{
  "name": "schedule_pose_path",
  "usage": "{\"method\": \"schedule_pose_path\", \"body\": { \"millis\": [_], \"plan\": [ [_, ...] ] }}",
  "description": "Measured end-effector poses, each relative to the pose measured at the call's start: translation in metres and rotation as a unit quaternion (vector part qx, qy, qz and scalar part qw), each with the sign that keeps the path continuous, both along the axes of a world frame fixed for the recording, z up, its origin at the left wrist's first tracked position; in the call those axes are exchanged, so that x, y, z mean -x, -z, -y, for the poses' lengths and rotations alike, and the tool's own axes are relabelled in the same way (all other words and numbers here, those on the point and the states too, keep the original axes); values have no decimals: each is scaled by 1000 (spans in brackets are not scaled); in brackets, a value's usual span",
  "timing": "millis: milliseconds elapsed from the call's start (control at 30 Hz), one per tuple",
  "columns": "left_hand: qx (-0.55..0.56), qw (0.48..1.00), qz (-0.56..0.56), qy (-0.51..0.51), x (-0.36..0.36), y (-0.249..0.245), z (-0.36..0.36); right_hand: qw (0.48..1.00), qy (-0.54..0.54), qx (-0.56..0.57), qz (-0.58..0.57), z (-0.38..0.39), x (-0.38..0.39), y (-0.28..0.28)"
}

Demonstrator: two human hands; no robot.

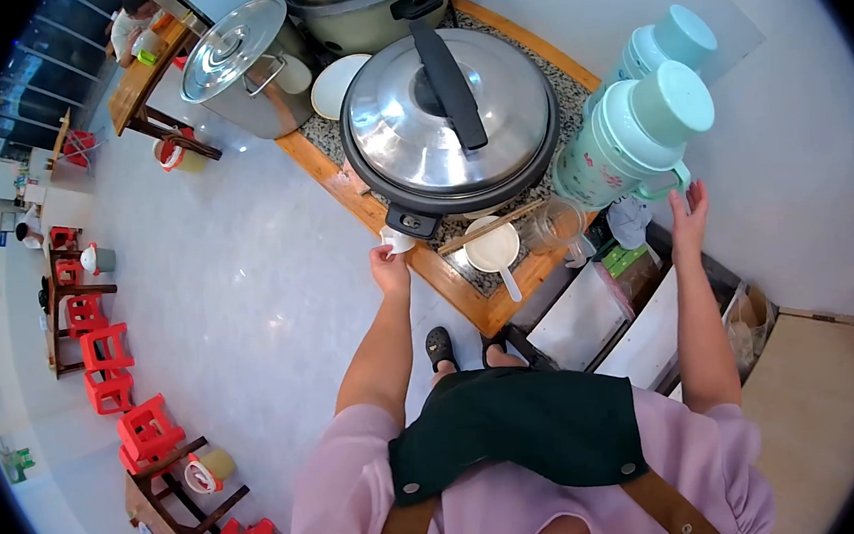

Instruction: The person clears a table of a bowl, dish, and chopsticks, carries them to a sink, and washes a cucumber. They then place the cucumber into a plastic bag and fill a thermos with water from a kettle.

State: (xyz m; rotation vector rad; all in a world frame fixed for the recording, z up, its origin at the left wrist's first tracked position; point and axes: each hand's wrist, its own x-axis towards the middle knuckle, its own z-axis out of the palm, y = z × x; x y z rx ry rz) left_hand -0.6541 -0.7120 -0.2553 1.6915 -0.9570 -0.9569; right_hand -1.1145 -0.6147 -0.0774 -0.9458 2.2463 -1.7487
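My left hand (388,267) is closed in a pinch on a small white cloth (398,239) at the counter's wooden edge, just below the front catch of a large rice cooker (450,115). The cooker has a shiny domed lid with a black handle, and the lid is down. My right hand (689,218) holds nothing, its fingers apart, with the fingertips close to the handle of a mint-green thermos jug (628,146). Between my hands, a white ladle (493,250), wooden chopsticks (489,227) and a clear plastic jug (554,225) stand at the counter's corner.
A second thermos (680,36) stands against the wall. Behind are a steel stockpot (241,66), another cooker (367,11) and a white plate (336,85). Open drawers (584,320) lie below on the right. Red stools (149,429) and tables line the left; a person (132,29) sits far off.
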Motion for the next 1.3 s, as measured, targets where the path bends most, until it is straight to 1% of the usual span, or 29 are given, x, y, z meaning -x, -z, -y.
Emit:
{"method": "schedule_pose_path", "body": {
  "millis": [33, 100, 133, 167, 233, 300, 367, 433, 500, 567, 600, 633, 700, 767, 800, 833, 867, 900, 933, 967, 1000, 1033, 1067, 1133, 1167, 1200, 1233, 1267, 1300],
  "plan": [
    [-3, 1000, -3, 0, 7, 2, 2, 1000, 0, -3, -3, 5, 3, -6],
    [37, 993, -107, -28, 23, 1, 2, 978, -140, -52, 142, 12, 12, -16],
    [-48, 999, -13, -16, 27, -9, -1, 977, -125, -55, 165, 17, 12, -18],
    [-48, 999, -19, -10, 25, 2, -3, 978, -119, -55, 159, 19, 20, -17],
    [-69, 995, 51, 55, 14, 31, -6, 961, -155, -77, 217, 23, 38, -6],
    [-54, 971, 195, 128, 6, 34, -10, 957, -153, -48, 243, 26, 44, 3],
    [-54, 961, 232, 144, 4, 23, -15, 952, -152, -17, 264, 27, 37, 1],
    [-28, 941, 308, 141, 1, 6, -26, 952, -137, 6, 274, 26, 28, -2],
    [-33, 938, 315, 144, -4, -21, -40, 949, -126, 29, 287, 21, 25, -10],
    [-46, 944, 244, 219, 5, -72, -55, 956, -112, 10, 271, 9, 22, -25],
    [-10, 946, 185, 267, 15, -93, -64, 963, -94, -9, 251, 1, 14, -42],
    [25, 942, 126, 311, 29, -115, -73, 969, -90, -26, 227, -10, 12, -53],
    [32, 916, 43, 397, 72, -183, -74, 979, -84, -62, 174, -36, 8, -68],
    [99, 875, -38, 473, 112, -202, -60, 987, -44, -136, 67, -71, 11, -76],
    [221, 840, -27, 495, 138, -250, -50, 984, -70, -163, 28, -89, 9, -91],
    [296, 808, -44, 508, 162, -280, -43, 983, -78, -160, 30, -104, 3, -103],
    [340, 779, -63, 523, 180, -304, -39, 974, -121, -188, -39, -117, -5, -127],
    [404, 732, -56, 546, 196, -317, -32, 976, -73, -176, -109, -132, -9, -127],
    [394, 709, -64, 582, 205, -326, -33, 974, -125, -185, -38, -140, -22, -146],
    [381, 682, -79, 619, 209, -331, -38, 958, -119, -242, -93, -150, -29, -157],
    [384, 689, -72, 611, 206, -332, -41, 941, -109, -292, -128, -167, -25, -152],
    [353, 678, -75, 640, 204, -332, -46, 956, -136, -238, -103, -168, -44, -165],
    [321, 663, -81, 672, 202, -334, -53, 954, -148, -238, -103, -184, -38, -156],
    [284, 756, -126, 576, 176, -332, -52, 951, -156, -248, -100, -206, -42, -142],
    [321, 786, -95, 520, 151, -335, -46, 959, -137, -233, -79, -212, -57, -142],
    [366, 796, -56, 479, 123, -329, -39, 967, -113, -221, -57, -220, -73, -146],
    [327, 826, -1, 460, 88, -332, -39, 964, -111, -240, -6, -220, -92, -159],
    [336, 832, 35, 440, 60, -314, -39, 959, -92, -266, -40, -221, -105, -162],
    [293, 841, 35, 453, 32, -287, -41, 948, -72, -305, -49, -225, -113, -161]
  ]
}}
